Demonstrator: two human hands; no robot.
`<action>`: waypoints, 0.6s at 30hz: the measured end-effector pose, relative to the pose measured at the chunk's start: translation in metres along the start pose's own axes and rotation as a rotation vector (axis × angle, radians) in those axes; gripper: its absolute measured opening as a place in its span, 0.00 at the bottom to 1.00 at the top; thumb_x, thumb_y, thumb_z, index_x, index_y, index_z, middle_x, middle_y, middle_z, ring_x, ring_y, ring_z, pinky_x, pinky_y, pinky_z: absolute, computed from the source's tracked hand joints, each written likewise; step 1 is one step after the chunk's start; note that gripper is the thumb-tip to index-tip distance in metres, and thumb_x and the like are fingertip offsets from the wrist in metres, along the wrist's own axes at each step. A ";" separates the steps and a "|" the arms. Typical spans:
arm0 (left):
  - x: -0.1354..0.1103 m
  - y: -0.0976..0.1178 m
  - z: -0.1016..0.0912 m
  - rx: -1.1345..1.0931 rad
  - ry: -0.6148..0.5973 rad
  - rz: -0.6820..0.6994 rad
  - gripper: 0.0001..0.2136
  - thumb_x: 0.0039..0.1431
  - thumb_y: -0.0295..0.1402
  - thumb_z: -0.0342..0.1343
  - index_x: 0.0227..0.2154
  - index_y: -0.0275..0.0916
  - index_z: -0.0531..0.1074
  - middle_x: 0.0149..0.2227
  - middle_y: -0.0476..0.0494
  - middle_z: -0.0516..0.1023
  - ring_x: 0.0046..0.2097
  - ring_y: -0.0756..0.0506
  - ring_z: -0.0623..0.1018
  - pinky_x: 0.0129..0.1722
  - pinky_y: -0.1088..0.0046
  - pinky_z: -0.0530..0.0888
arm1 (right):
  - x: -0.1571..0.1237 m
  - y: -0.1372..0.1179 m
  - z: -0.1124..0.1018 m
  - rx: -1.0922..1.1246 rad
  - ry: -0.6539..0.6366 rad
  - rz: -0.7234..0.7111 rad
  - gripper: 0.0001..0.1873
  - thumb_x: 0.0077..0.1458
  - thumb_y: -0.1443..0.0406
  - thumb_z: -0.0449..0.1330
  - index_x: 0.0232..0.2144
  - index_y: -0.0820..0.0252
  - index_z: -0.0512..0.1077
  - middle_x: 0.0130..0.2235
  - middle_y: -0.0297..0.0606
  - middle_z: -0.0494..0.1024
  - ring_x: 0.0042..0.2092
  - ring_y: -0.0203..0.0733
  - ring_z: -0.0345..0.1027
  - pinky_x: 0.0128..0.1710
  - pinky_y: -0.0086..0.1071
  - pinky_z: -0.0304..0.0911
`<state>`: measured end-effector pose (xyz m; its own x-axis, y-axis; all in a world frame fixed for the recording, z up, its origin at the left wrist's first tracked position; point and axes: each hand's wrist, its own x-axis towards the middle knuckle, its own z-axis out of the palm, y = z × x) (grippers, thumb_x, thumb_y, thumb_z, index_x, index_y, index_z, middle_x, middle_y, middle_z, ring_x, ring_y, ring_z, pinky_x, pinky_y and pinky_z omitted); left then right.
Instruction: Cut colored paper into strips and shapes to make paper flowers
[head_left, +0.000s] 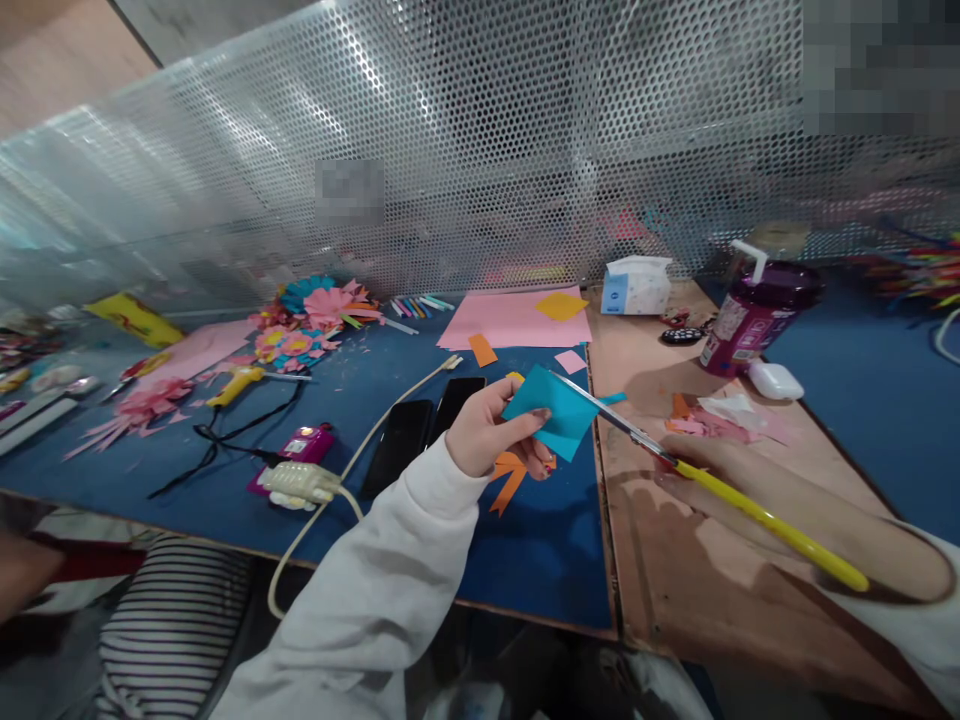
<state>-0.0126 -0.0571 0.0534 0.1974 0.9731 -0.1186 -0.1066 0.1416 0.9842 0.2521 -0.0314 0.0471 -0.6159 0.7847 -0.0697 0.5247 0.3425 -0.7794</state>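
Observation:
My left hand [486, 436] pinches a teal paper square [553, 408] and holds it up above the blue table mat [540, 550]. An orange paper cut-out [508, 477] lies just under that hand. My right hand [757, 490], smeared by motion, grips yellow-handled scissors [772, 524] over the brown board [675, 560]. Their metal blades [622, 425] reach left to the teal paper's right edge and upper corner.
A pink sheet [510, 320], paper flowers [315, 320], a yellow glue gun [236, 385], two black phones [397, 445], a white plug and cable [300, 482], a tissue box [636, 285] and a purple pump bottle [750, 315] surround me. A perforated metal screen [480, 150] stands behind. Another person's striped sleeve [172, 620] is at lower left.

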 end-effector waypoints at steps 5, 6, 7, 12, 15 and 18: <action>-0.001 0.001 0.001 0.008 0.004 -0.010 0.18 0.46 0.40 0.65 0.31 0.38 0.62 0.18 0.49 0.77 0.18 0.47 0.77 0.17 0.76 0.75 | 0.004 0.009 -0.001 -0.001 -0.026 -0.031 0.20 0.52 0.46 0.56 0.26 0.55 0.72 0.28 0.35 0.76 0.33 0.46 0.69 0.38 0.36 0.64; -0.001 0.001 0.001 0.011 0.007 -0.008 0.18 0.46 0.40 0.65 0.31 0.38 0.62 0.18 0.49 0.77 0.18 0.47 0.77 0.17 0.76 0.75 | 0.004 0.011 -0.001 0.004 -0.024 -0.039 0.20 0.52 0.46 0.56 0.27 0.55 0.72 0.28 0.35 0.76 0.34 0.46 0.69 0.38 0.36 0.64; -0.001 0.001 0.001 0.014 0.009 -0.007 0.17 0.47 0.40 0.65 0.32 0.37 0.63 0.18 0.49 0.77 0.18 0.47 0.77 0.17 0.76 0.74 | 0.005 0.012 -0.001 0.007 -0.024 -0.045 0.20 0.52 0.46 0.56 0.27 0.55 0.72 0.29 0.35 0.77 0.34 0.46 0.69 0.38 0.36 0.64; -0.001 0.000 0.000 0.030 0.005 -0.004 0.18 0.47 0.40 0.64 0.32 0.37 0.63 0.19 0.48 0.77 0.18 0.46 0.77 0.17 0.75 0.74 | 0.005 0.013 -0.001 0.015 -0.046 -0.068 0.19 0.52 0.48 0.57 0.27 0.55 0.72 0.29 0.35 0.77 0.34 0.47 0.70 0.38 0.37 0.65; -0.001 0.000 -0.001 0.033 0.002 -0.012 0.17 0.47 0.40 0.64 0.32 0.37 0.63 0.19 0.48 0.77 0.18 0.46 0.77 0.17 0.75 0.75 | 0.005 0.012 -0.002 0.009 -0.056 -0.077 0.17 0.52 0.49 0.58 0.29 0.55 0.73 0.32 0.36 0.78 0.36 0.48 0.71 0.39 0.37 0.65; -0.001 0.000 -0.001 0.033 0.000 -0.021 0.18 0.47 0.40 0.64 0.32 0.38 0.63 0.19 0.48 0.77 0.18 0.46 0.77 0.17 0.75 0.75 | 0.005 0.010 -0.003 -0.004 -0.070 -0.071 0.15 0.52 0.51 0.58 0.28 0.55 0.73 0.32 0.36 0.79 0.36 0.47 0.71 0.38 0.36 0.65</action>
<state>-0.0133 -0.0579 0.0536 0.1992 0.9701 -0.1388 -0.0701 0.1554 0.9854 0.2561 -0.0226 0.0403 -0.6911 0.7204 -0.0583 0.4808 0.3980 -0.7813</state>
